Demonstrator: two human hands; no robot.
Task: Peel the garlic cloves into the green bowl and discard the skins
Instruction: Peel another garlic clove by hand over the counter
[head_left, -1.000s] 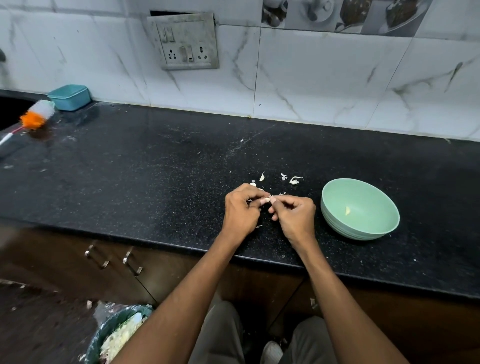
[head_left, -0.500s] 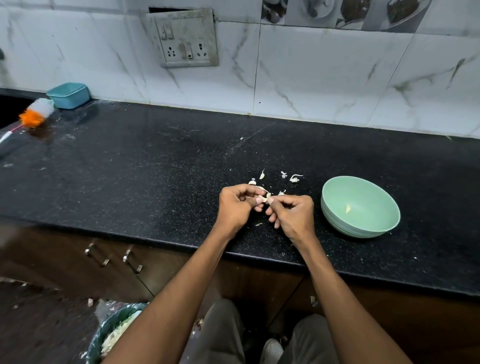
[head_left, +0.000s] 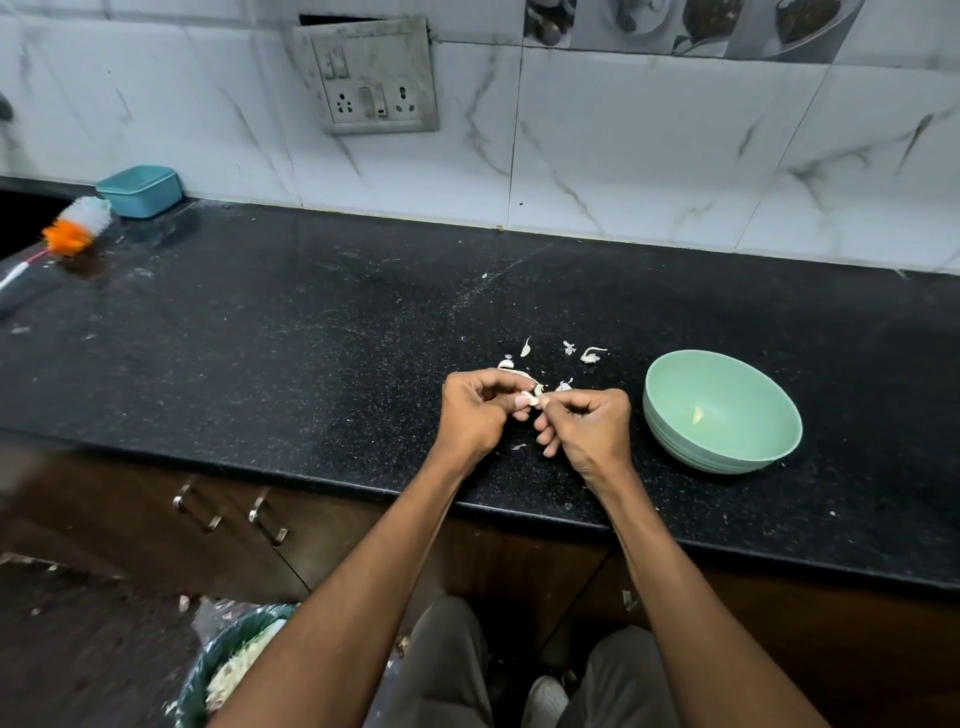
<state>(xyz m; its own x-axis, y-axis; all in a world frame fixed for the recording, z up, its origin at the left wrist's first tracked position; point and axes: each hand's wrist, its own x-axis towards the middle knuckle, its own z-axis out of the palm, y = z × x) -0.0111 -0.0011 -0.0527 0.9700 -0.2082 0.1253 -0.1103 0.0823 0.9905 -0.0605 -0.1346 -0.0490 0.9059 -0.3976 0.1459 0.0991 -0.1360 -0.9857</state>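
Both hands are staying close together over the counter (head_left: 260, 338), just like a moment ago, and the bits of skin are lying where they were. The left hand (head_left: 478, 413) is pinching a small garlic clove (head_left: 531, 399) with curled fingers, and the right hand (head_left: 589, 428) is pinching the same clove from the other side, so the two hands are touching at the fingertips. Loose garlic skins (head_left: 589, 356) are lying on the black counter just behind the hands. The green bowl (head_left: 675, 415) is sitting near the right hand (a little pale piece is lying inside it, too small to tell what it is). A bin (head_left: 223, 670) with a plastic liner is standing on the floor, below the left arm. A blue tub (head_left: 140, 189) and an orange and white duster (head_left: 78, 228) are lying far off at the left end of the counter.
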